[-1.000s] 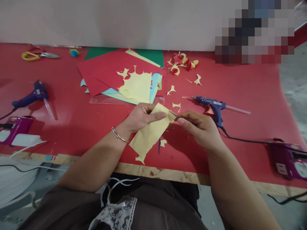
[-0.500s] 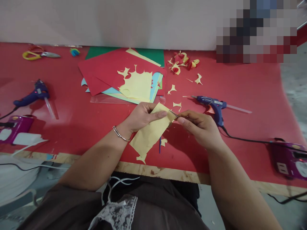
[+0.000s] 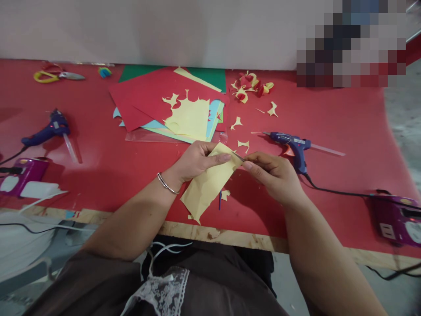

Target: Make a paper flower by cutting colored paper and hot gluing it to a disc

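Observation:
A pale yellow sheet of paper (image 3: 205,186) slants over the table in front of me. My left hand (image 3: 204,160) pinches its upper part, thumb on top and fingers underneath. At the paper's upper right edge, my right hand (image 3: 271,173) grips scissors (image 3: 238,156); only their thin metal blades show, and the handles are hidden by the fingers. Under the sheet's right side lie a yellow scrap (image 3: 225,194) and a thin blue stick (image 3: 220,201).
Coloured sheets (image 3: 141,101) are stacked beyond my hands, with red and yellow paper pieces (image 3: 251,85) to their right. Glue guns lie at left (image 3: 49,128) and right (image 3: 291,142), near purple power sockets (image 3: 397,219). Yellow-handled scissors (image 3: 59,76) rest far left.
The yellow paper has tilted and shifted slightly to the right between my hands, and its lower edge covers more of the scrap near the table's front. Both hands keep their grip.

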The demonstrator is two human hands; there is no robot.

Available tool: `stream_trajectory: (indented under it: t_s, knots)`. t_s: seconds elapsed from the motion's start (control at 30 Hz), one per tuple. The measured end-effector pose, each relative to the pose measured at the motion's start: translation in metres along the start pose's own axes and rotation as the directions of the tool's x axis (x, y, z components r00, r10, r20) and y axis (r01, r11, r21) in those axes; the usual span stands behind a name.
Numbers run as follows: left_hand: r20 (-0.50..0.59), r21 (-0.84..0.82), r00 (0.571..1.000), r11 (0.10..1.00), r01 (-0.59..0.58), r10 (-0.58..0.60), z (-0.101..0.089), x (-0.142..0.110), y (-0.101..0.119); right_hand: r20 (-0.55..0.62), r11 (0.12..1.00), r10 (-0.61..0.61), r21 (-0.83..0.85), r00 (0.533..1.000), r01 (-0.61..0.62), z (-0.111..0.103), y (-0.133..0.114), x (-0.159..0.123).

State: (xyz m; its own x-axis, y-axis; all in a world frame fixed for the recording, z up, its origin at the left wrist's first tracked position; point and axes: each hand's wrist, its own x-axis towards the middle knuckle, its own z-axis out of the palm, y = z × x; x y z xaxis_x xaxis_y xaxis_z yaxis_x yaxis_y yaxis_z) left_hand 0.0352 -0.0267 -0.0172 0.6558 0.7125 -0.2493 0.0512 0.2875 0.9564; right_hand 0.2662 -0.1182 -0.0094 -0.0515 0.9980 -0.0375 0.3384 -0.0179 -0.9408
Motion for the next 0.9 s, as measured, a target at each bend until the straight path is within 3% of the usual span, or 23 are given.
stream_trajectory:
  t_s: [0.9]
  knots:
    - [0.013, 0.001, 1.000, 1.000, 0.021, -0.021, 0.0040, 0.0004, 0.0005, -0.005, 0.999, 0.003, -0.049, 1.000, -0.003, 0.0019, 0.0008, -0.0013]
